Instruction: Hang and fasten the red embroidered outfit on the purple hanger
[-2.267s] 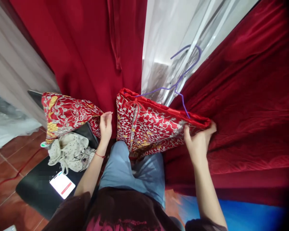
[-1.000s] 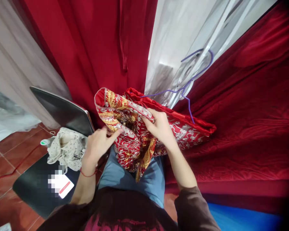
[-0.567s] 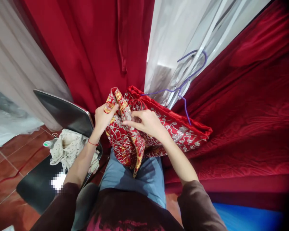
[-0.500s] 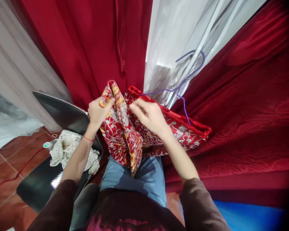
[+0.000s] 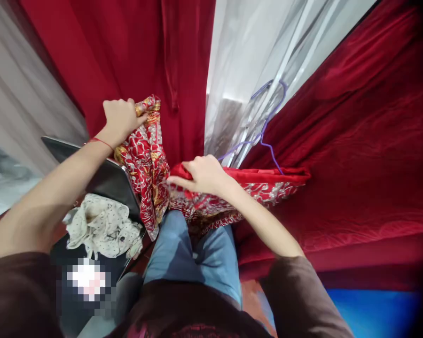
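A red cloth with silver and gold patterning (image 5: 146, 162) hangs in folds in front of me, and my left hand (image 5: 120, 119) is closed around its upper edge at the left. To the right, my right hand (image 5: 206, 176) grips the patterned cloth's red satin edge, thumb and fingers pointing left. From there the satin-edged part (image 5: 268, 180) stretches rightward below a purple hanger (image 5: 266, 134). The hanger's lower left end is hidden behind my right hand. I cannot tell whether both parts are one piece.
A black chair (image 5: 102, 183) stands at left, with a cream dotted cloth (image 5: 102, 225) on its seat beside a blurred-out patch. Dark red curtains (image 5: 356, 164) hang at right and ahead, with white sheer fabric and pale poles (image 5: 296, 42) between. Something blue (image 5: 370, 310) lies lower right.
My left hand has moved left and up, drawing the cloth's left part with it. My right hand has shifted slightly left and down to the satin edge, which now sits lower.
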Tool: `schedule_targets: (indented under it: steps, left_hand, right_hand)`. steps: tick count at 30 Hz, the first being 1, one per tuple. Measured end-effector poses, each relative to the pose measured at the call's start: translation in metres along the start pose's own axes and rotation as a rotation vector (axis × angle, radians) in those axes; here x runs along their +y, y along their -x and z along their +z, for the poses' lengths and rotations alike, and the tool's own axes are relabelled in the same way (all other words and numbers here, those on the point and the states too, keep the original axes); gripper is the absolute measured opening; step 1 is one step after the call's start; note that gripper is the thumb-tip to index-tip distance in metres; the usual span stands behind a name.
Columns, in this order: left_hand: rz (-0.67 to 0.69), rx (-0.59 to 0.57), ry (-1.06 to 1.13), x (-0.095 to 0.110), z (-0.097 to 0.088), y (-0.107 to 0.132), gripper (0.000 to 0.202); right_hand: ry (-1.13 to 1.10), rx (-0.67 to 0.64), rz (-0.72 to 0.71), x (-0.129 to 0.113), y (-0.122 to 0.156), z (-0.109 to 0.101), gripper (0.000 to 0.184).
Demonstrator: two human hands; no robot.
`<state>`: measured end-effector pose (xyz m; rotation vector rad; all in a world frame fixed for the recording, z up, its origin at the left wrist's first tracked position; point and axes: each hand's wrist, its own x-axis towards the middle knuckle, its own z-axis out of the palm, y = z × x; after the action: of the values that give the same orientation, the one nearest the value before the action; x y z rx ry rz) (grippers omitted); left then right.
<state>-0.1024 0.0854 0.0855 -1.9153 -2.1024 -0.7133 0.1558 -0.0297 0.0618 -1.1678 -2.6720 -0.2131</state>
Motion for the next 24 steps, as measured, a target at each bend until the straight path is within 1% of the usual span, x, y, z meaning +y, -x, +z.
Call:
schedule_targets:
  steps: [2, 4, 6, 8, 10, 12, 15, 16, 17, 18, 19, 20, 22, 23, 24]
  left_hand:
    - [0.007, -0.021, 0.0, 0.003, 0.003, -0.006, 0.073]
    - [0.045, -0.045, -0.014, 0.018, 0.002, -0.002, 0.07]
    - [0.098, -0.05, -0.039, 0.04, -0.003, 0.009, 0.064]
    - [0.158, -0.034, -0.06, 0.063, -0.011, 0.024, 0.054]
    - [0.217, -0.001, -0.068, 0.079, -0.023, 0.036, 0.045]
    - [0.268, 0.048, -0.065, 0.088, -0.035, 0.041, 0.041]
    - [0.31, 0.142, -0.001, 0.091, -0.049, 0.039, 0.048]
    - [0.328, 0.161, 0.044, 0.092, -0.052, 0.038, 0.051]
    - [0.358, 0.164, 0.094, 0.094, -0.054, 0.036, 0.053]
    - [0.406, 0.146, 0.139, 0.098, -0.055, 0.035, 0.053]
    - [0.466, 0.112, 0.172, 0.102, -0.056, 0.035, 0.051]
    - [0.536, 0.064, 0.191, 0.108, -0.056, 0.036, 0.049]
    - [0.673, -0.032, 0.201, 0.121, -0.058, 0.039, 0.047]
    - [0.723, -0.066, 0.208, 0.128, -0.06, 0.04, 0.048]
    - [0.76, -0.096, 0.219, 0.135, -0.061, 0.04, 0.048]
  right_hand:
    - [-0.054, -0.014, -0.104, -0.006, 0.021, -0.018, 0.072]
    - [-0.081, 0.001, -0.117, -0.006, 0.028, -0.026, 0.071]
    - [-0.082, 0.04, -0.088, -0.002, 0.022, -0.021, 0.065]
    - [-0.064, 0.114, -0.031, 0.007, 0.008, -0.01, 0.055]
    - [-0.053, 0.266, 0.052, 0.02, -0.002, -0.001, 0.045]
    - [-0.063, 0.496, 0.144, 0.037, -0.003, 0.001, 0.039]
    - [-0.082, 0.876, 0.333, 0.072, 0.018, -0.012, 0.04]
    - [-0.088, 0.963, 0.416, 0.086, 0.03, -0.019, 0.041]
    - [-0.109, 0.999, 0.491, 0.101, 0.041, -0.026, 0.042]
    - [-0.157, 0.955, 0.536, 0.116, 0.053, -0.032, 0.042]
    - [-0.24, 0.819, 0.541, 0.13, 0.063, -0.038, 0.042]
    - [-0.354, 0.613, 0.51, 0.144, 0.071, -0.041, 0.043]
    - [-0.613, 0.17, 0.396, 0.164, 0.079, -0.046, 0.047]
    - [-0.721, 0.003, 0.344, 0.171, 0.079, -0.048, 0.049]
    - [-0.801, -0.108, 0.305, 0.174, 0.077, -0.048, 0.051]
